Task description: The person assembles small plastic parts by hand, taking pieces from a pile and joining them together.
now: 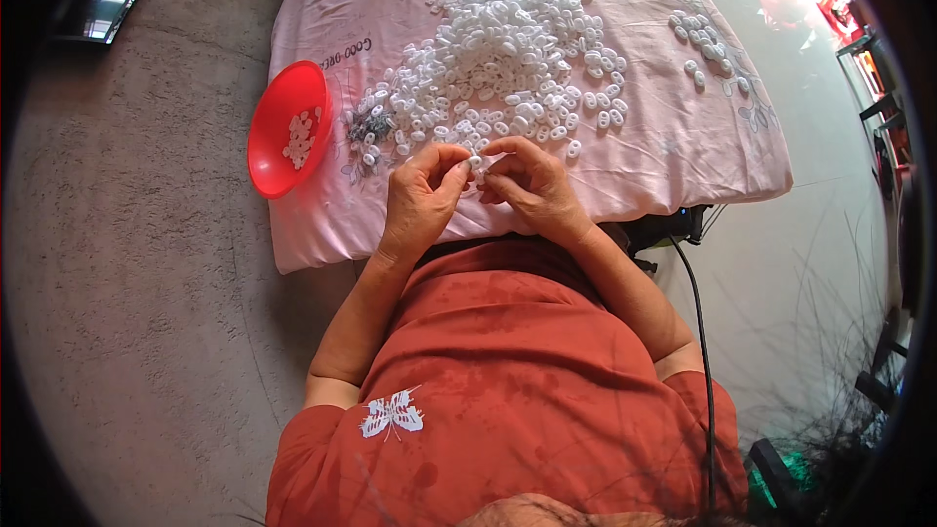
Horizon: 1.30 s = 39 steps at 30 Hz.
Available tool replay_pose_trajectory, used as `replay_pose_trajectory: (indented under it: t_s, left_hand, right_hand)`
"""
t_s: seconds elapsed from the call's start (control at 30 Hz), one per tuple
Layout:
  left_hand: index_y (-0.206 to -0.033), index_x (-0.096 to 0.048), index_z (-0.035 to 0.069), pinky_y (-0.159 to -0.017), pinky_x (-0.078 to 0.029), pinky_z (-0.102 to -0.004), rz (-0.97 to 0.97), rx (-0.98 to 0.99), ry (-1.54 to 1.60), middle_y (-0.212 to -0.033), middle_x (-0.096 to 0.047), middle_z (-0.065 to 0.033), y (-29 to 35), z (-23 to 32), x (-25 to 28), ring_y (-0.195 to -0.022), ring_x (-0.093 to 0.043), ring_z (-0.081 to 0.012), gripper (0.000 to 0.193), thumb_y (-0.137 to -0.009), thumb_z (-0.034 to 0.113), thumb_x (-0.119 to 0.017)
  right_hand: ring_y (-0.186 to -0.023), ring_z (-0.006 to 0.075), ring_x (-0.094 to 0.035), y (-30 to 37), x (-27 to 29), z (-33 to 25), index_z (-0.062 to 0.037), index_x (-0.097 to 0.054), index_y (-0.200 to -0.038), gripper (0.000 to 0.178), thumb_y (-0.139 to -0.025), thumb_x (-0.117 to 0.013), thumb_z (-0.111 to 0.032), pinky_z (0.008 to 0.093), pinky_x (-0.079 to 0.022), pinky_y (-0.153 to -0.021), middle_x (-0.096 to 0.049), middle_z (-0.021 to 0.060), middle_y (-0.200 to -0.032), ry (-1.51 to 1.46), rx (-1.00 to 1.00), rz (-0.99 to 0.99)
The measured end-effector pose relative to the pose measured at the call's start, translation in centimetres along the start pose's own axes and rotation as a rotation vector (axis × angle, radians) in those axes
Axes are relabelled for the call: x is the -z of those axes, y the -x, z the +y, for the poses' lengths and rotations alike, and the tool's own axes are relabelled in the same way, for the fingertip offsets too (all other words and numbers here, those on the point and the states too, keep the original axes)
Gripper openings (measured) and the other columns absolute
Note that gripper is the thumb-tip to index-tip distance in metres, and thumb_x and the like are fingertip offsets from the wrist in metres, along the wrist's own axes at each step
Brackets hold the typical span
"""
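My left hand (427,193) pinches a small white oval plastic piece (475,163) between thumb and forefinger, near the table's front edge. Close beside it, my right hand (537,193) has its fingers drawn together at the same spot. Whatever its fingertips hold is too small to make out. Just beyond both hands spreads a big heap of like white oval pieces (503,44), many showing two holes. A small pile of grey, metallic-looking bits (369,124) lies left of the heap, with a few white pieces among it.
A red bowl (262,146) with some white pieces inside stands at the table's left edge. Pink printed cloth (644,156) covers the table. A separate group of white pieces (701,31) lies far right. A black cable (695,293) hangs at my right side.
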<state>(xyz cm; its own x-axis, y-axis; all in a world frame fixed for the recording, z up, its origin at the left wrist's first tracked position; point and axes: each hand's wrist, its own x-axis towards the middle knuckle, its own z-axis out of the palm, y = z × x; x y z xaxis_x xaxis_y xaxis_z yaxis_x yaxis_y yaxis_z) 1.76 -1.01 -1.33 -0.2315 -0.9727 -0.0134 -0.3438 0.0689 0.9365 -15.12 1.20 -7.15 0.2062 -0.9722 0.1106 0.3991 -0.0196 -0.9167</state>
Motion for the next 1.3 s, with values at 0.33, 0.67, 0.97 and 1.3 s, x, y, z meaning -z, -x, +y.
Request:
replay_pose_trajectory:
  t_s: [0.33, 0.67, 0.97, 1.3]
  left_hand:
    - [-0.104, -0.063, -0.002, -0.072, -0.053, -0.0208, -0.055, 0.002, -0.036, -0.087, -0.066, -0.0031, 0.0, -0.1, 0.4, -0.078, -0.062, -0.0064, 0.013, -0.094, 0.005, -0.057]
    - [-0.101, -0.064, -0.001, -0.069, -0.050, -0.0205, -0.046, -0.022, -0.037, -0.084, -0.066, -0.0024, 0.2, 0.2, 0.3, -0.076, -0.062, -0.0059, 0.012, -0.092, 0.002, -0.058]
    - [-0.104, -0.063, -0.002, -0.071, -0.050, -0.0198, -0.085, -0.016, -0.031, -0.087, -0.065, -0.0018, 0.4, 0.2, 0.2, -0.079, -0.060, -0.0055, 0.012, -0.094, 0.003, -0.057]
    - [-0.104, -0.063, -0.002, -0.071, -0.049, -0.0196, -0.102, -0.004, -0.004, -0.087, -0.065, -0.0020, 0.4, 1.0, 0.1, -0.079, -0.061, -0.0057, 0.012, -0.094, 0.002, -0.057]
  right_hand:
    - [-0.080, 0.0108, -0.065, 0.0, 0.0, -0.1, -0.0010, -0.051, -0.119, 0.029, -0.091, -0.058, 0.001, 0.0235, -0.053, -0.071, -0.066, 0.0063, -0.086, -0.018, -0.023, -0.004]
    - [-0.081, 0.0111, -0.065, 0.0, 0.0, -0.1, -0.0016, -0.051, -0.120, 0.029, -0.092, -0.058, 0.000, 0.0237, -0.054, -0.071, -0.066, 0.0060, -0.088, -0.044, -0.033, -0.007]
    - [-0.082, 0.0109, -0.065, 0.0, 0.1, -0.1, -0.0017, -0.050, -0.121, 0.029, -0.092, -0.058, 0.000, 0.0238, -0.053, -0.072, -0.065, 0.0063, -0.088, -0.073, -0.026, -0.010]
    - [-0.081, 0.0111, -0.064, -0.1, 0.2, 0.0, -0.0014, -0.051, -0.120, 0.028, -0.093, -0.058, -0.001, 0.0239, -0.052, -0.071, -0.065, 0.0064, -0.088, -0.122, -0.009, -0.033]
